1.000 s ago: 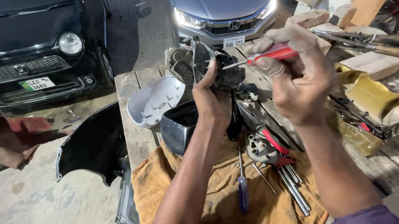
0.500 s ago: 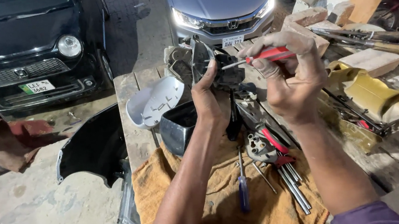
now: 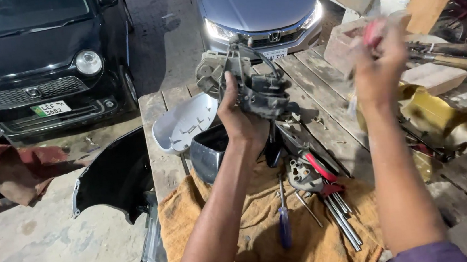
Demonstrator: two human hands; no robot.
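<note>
A: Nearest — orange cloth (image 3: 315, 244) on the wooden bench (image 3: 321, 81), blue-handled screwdriver (image 3: 284, 226) and loose steel rods (image 3: 344, 223) lying on it.

B: Hands?

A: Left hand (image 3: 241, 121) closed round the grey car mirror mechanism (image 3: 255, 85), held up above the bench. Right hand (image 3: 379, 55) raised, blurred — seems clenched on a red-handled tool (image 3: 372, 31).

B: Progress?

A: Silver mirror shell (image 3: 183, 123) already off; mechanism unfinished, I'd judge.

I saw a plank bench (image 3: 322, 90) with an orange cloth (image 3: 255, 227) spread over its near end. On the cloth lay a blue screwdriver (image 3: 284, 226) and metal rods (image 3: 341, 218); a white cover (image 3: 183, 122) sat on bare wood.
</note>
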